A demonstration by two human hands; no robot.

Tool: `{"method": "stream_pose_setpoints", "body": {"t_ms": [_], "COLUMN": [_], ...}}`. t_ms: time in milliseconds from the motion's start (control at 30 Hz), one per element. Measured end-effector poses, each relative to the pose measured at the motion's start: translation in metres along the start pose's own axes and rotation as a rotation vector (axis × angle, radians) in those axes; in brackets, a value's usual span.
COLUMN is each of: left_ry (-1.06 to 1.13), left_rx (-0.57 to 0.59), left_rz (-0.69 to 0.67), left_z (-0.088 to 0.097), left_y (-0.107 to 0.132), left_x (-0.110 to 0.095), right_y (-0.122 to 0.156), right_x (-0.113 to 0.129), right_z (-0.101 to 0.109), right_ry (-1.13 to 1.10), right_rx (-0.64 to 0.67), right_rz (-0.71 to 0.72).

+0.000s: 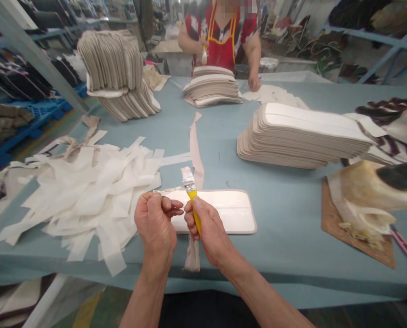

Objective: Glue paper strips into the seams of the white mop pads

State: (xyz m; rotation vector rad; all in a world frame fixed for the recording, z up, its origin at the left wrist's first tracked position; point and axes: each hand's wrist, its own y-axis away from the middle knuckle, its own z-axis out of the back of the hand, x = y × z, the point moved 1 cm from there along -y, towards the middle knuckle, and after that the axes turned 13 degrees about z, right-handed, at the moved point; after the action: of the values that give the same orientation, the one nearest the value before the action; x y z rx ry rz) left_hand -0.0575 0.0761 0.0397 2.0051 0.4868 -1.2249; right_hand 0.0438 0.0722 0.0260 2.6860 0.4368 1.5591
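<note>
My right hand (208, 228) is closed around the yellow handle of a flat paintbrush (191, 187). The brush points up and away from me, with whitish stuff on its bristles. Beside it my left hand (157, 218) is curled with the fingertips together; whatever it may pinch is too small to make out. Beneath both hands lies a white padded panel (236, 214) with rounded corners, a beige edge and a line along its length. The hands hide its left part. A pale pink fabric strip (195, 150) runs under the panel, and its near end shows below.
Loose white strips (87, 196) are heaped on the left. Stacked panels stand at the right (292, 136), far middle (212, 89) and far left (113, 68). A crusted yellowish container (357, 187) sits on a brown board, near a pink-handled tool (404, 243). Across the table a co-worker (220, 45) holds a brush.
</note>
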Motion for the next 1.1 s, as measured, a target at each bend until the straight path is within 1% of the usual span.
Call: {"method": "stream_pose_setpoints", "body": {"t_ms": [100,200,367,500,600,700,767,833,900,967,1033,1100], "left_ry": [0.101,0.216,0.395,0.501,0.557,0.601,0.617,0.628,0.636,0.638,0.615,0.553], "left_rx": [-0.007,-0.014,-0.015,-0.016,0.0,0.019,0.046,0.066,0.062,0.032,-0.023,-0.11], "left_rz": [0.056,0.133,0.218,0.275,0.308,0.326,0.325,0.299,0.233,0.13,0.008,-0.092], "left_z": [0.003,0.001,-0.018,-0.034,-0.041,-0.043,-0.044,-0.042,-0.034,-0.015,0.015,0.055], "left_y": [-0.012,-0.026,-0.035,-0.039,-0.042,-0.042,-0.037,-0.03,-0.019,-0.005,0.011,0.025], "left_x": [0.005,0.013,0.027,0.031,0.026,0.016,0.004,-0.014,-0.038,-0.067,-0.095,-0.116], "right_y": [-0.002,-0.004,-0.012,-0.023,-0.027,-0.027,-0.025,-0.024,-0.021,-0.014,-0.003,0.013], "right_x": [-0.003,-0.009,-0.019,-0.022,-0.02,-0.016,-0.012,-0.008,-0.006,-0.008,-0.015,-0.028], "right_z": [-0.005,-0.007,-0.009,-0.007,-0.003,-0.001,-0.003,-0.008,-0.018,-0.034,-0.055,-0.081], "right_ry": [0.029,0.004,-0.057,-0.091,-0.109,-0.124,-0.133,-0.136,-0.103,-0.013,0.086,0.134], "right_rx": [-0.041,-0.087,-0.117,-0.142,-0.131,-0.095,-0.052,0.017,0.097,0.177,0.273,0.382], "right_rz": [0.0,0.005,0.042,0.075,0.096,0.11,0.109,0.101,0.088,0.096,0.109,0.085]}}
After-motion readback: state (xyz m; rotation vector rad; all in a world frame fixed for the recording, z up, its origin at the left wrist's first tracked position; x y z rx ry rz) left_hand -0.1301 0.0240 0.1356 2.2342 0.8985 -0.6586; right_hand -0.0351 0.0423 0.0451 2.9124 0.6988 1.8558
